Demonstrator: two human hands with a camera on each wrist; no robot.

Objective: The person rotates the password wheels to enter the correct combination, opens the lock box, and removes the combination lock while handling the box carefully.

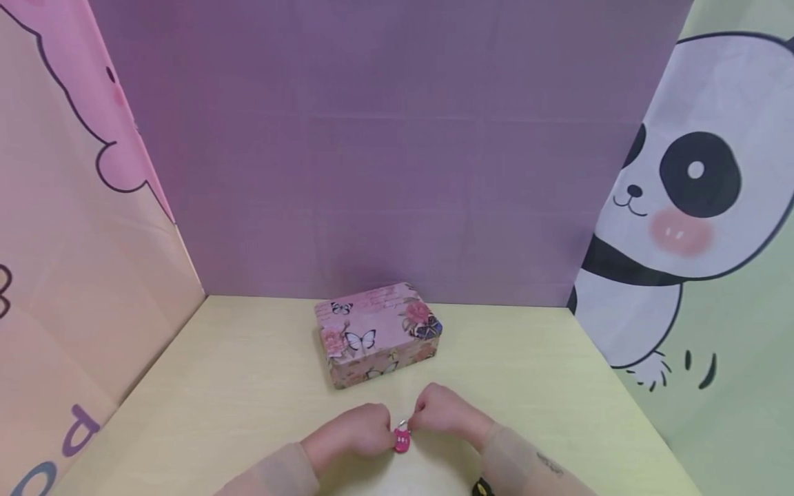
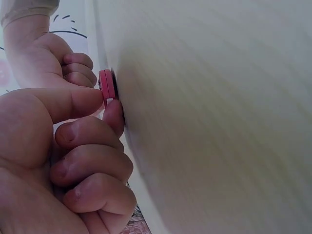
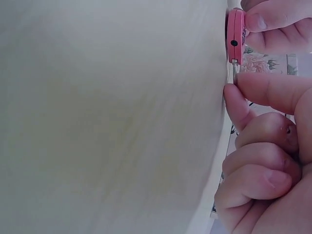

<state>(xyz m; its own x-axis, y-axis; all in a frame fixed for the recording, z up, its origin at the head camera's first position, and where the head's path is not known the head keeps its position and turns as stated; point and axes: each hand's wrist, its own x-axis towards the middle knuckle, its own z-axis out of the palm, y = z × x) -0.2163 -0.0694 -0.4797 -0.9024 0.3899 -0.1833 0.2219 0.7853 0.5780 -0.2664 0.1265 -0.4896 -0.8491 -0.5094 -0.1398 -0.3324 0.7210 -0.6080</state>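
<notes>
Just above the table, between both hands, is a small pink combination padlock (image 1: 402,441) with a metal shackle (image 3: 235,70). My left hand (image 1: 370,428) pinches the padlock's body between thumb and index finger; the other fingers are curled in, as the left wrist view shows. From the other side, my right hand (image 1: 442,410) pinches the end of the shackle with thumb and index finger. In the right wrist view the pink padlock body (image 3: 236,36) is seen edge-on, with a round black spot on its side. Its dial digits are too small to read.
Behind the hands stands a pink box (image 1: 378,327) with butterflies and roses on it. It sits on a pale wooden table (image 1: 521,365). A purple backdrop (image 1: 384,151) closes the far side. By the right sleeve, a small black and yellow thing (image 1: 482,488) shows partly.
</notes>
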